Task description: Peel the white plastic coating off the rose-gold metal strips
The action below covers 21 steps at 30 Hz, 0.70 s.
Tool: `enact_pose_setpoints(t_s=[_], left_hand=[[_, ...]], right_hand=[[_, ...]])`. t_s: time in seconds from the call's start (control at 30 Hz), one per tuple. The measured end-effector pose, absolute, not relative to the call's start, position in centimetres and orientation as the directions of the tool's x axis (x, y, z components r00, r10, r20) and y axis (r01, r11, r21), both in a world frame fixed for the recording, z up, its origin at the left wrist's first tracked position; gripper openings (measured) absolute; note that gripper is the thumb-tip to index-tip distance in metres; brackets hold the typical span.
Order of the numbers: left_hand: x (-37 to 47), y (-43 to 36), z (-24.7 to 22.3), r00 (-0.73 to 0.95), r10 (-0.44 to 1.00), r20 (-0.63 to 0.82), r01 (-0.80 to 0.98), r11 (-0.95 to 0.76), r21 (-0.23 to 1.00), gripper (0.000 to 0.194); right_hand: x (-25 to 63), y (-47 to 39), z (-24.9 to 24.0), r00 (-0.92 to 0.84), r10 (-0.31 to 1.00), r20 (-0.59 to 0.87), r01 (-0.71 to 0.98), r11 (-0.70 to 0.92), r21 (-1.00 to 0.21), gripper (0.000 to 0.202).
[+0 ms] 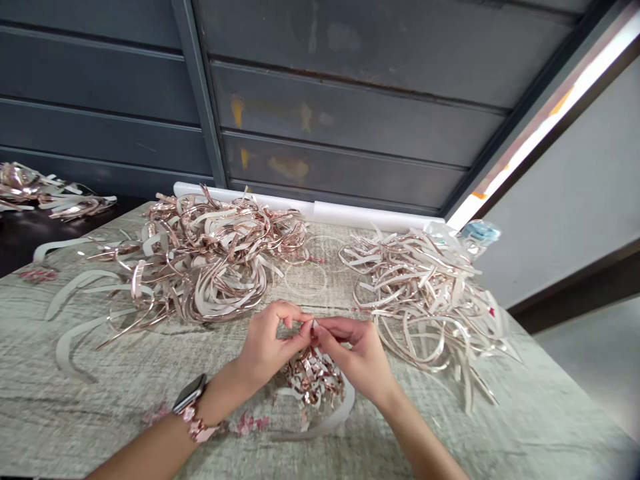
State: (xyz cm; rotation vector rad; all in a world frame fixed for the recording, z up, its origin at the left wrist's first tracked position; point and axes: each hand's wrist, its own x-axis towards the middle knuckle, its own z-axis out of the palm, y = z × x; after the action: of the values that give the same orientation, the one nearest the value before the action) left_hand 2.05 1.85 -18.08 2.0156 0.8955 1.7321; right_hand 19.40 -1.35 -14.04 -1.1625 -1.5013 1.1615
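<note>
Dark panelled wall [360, 100] stands behind a wood-grain table [195, 347]. Left hand [270, 340] and right hand [359, 350] meet near the table's middle, both tightly pinching a small pale strip [315, 323] just over a little clump of rose-gold shreds [316, 381]. Larger pile of curled ribbons [220, 243] lies left; second pile [425, 287], right.

The bare left hand [273, 343], reaching in from seven o'clock, and the bare right hand [361, 355], from five, each form a pinch; their partly hidden fingertips [305, 318] seem to touch.
</note>
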Motion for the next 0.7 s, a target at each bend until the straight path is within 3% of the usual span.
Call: enact_pose_setpoints(t_s=[0.13, 0.23, 0.43, 0.53, 0.63, 0.7], left_hand=[[1.7, 2.5, -18.3, -0.025, 0.673, 0.740, 0.236, -0.715, 0.658, 0.033], [1.6, 2.6, -18.0, -0.079, 0.717, 0.692, 0.221, -0.664, 0.714, 0.022], [2.8, 2.8, -16.9, 0.249, 0.807, 0.535, 0.210, -0.585, 0.784, 0.010], [3.9, 3.8, -16.3, 0.291, 0.792, 0.537, 0.273, -0.607, 0.747, 0.012], [5.4, 4.7, -15.8, 0.352, 0.774, 0.527, 0.298, -0.626, 0.720, 0.012], [6.2, 4.5, -16.0, 0.335, 0.790, 0.513, 0.322, -0.608, 0.726, 0.010]], right_hand=[[19.4, -1.3, -13.9, -0.160, 0.981, 0.105, 0.161, 0.131, -0.978, 0.028], [19.5, -1.2, -13.9, -0.137, 0.984, 0.114, 0.182, 0.138, -0.974, 0.035], [20.9, 0.3, -13.9, -0.133, 0.973, 0.191, 0.389, 0.228, -0.893, 0.023], [22.6, 0.9, -13.1, -0.058, 0.962, 0.266, 0.526, 0.256, -0.811, 0.016], [23.0, -0.1, -11.9, 0.103, 0.913, 0.395, 0.636, 0.245, -0.732, 0.027], [21.6, -2.0, -11.1, 0.074, 0.865, 0.497, 0.701, 0.310, -0.642, 0.029]])
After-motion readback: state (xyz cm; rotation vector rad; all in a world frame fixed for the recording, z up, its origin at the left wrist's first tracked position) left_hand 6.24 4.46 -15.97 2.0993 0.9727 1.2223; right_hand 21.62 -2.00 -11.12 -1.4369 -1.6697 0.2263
